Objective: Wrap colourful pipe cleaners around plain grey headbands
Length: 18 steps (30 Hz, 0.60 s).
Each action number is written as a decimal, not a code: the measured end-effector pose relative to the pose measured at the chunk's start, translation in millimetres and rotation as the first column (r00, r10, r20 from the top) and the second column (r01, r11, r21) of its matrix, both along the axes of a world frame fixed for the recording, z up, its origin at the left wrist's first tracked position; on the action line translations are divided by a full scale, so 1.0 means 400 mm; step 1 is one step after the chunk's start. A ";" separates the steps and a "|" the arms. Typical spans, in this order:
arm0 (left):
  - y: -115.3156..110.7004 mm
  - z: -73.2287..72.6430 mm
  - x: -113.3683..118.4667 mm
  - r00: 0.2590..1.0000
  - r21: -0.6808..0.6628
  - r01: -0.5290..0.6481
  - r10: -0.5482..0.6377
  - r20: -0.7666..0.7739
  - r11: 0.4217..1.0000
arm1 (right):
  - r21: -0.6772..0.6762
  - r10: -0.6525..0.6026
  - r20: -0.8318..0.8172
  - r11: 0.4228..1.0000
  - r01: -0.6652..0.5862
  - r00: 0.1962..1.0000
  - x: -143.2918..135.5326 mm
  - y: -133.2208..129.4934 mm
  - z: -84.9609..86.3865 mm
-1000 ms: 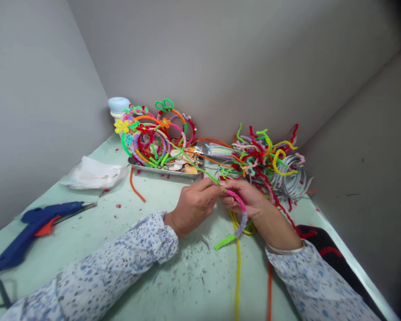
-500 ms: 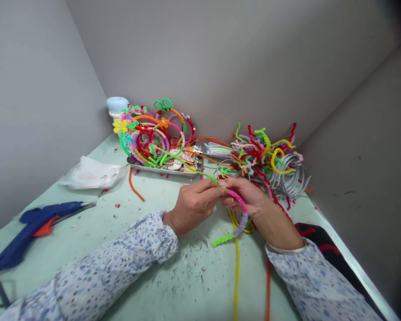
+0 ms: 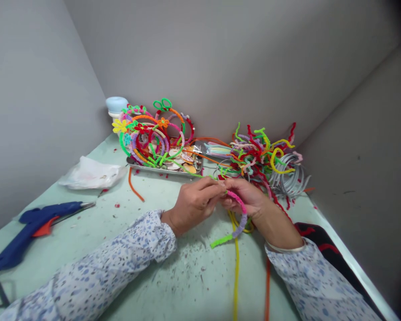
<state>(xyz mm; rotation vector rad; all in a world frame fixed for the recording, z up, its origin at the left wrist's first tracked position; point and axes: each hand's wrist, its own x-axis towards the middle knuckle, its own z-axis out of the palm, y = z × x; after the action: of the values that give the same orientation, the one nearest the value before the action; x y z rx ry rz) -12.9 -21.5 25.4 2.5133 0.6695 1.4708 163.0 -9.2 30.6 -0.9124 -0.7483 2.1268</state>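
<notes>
A curved band (image 3: 243,215) wrapped in pink, purple and green fuzzy stem hangs from between my two hands, its green end low over the table. My left hand (image 3: 195,203) pinches at the upper end of the band, where a loose green stem (image 3: 195,174) runs off to the left toward the tray. My right hand (image 3: 249,198) is closed around the same end, touching the left fingertips. The fingers hide the exact spot where stem and band meet.
Behind is a metal tray (image 3: 163,170) with finished colourful hoops (image 3: 153,133). Back right lie a heap of fuzzy stems (image 3: 254,149) and metal bands (image 3: 289,178). A blue glue gun (image 3: 26,236) and plastic bag (image 3: 93,174) are left. Yellow and orange cords (image 3: 236,272) run forward.
The loose green stem has swung lower toward the tray. Both hands keep nearly the same place and hold; the left has shifted very slightly.
</notes>
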 end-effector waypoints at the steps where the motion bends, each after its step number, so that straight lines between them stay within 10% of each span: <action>1: 0.001 0.001 0.000 1.000 -0.017 0.006 -0.006 -0.005 1.000 | -0.003 0.002 -0.001 1.000 -0.002 1.000 0.000 0.000 0.001; 13: 0.012 0.008 0.000 0.996 -0.232 -0.020 0.000 -0.085 0.973 | 0.197 -0.097 0.270 0.979 0.044 0.958 -0.002 0.001 0.000; 18: 0.024 0.026 -0.004 0.991 -0.284 -0.128 0.111 -0.077 0.950 | 0.668 -0.405 0.495 0.744 -0.038 0.769 -0.002 -0.020 0.060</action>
<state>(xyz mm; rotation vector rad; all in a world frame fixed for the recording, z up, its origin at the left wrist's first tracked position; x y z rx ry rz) -14.3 -11.8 35.7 2.3347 0.9849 1.2307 162.4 -17.1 54.5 -1.2165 -1.5286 1.1777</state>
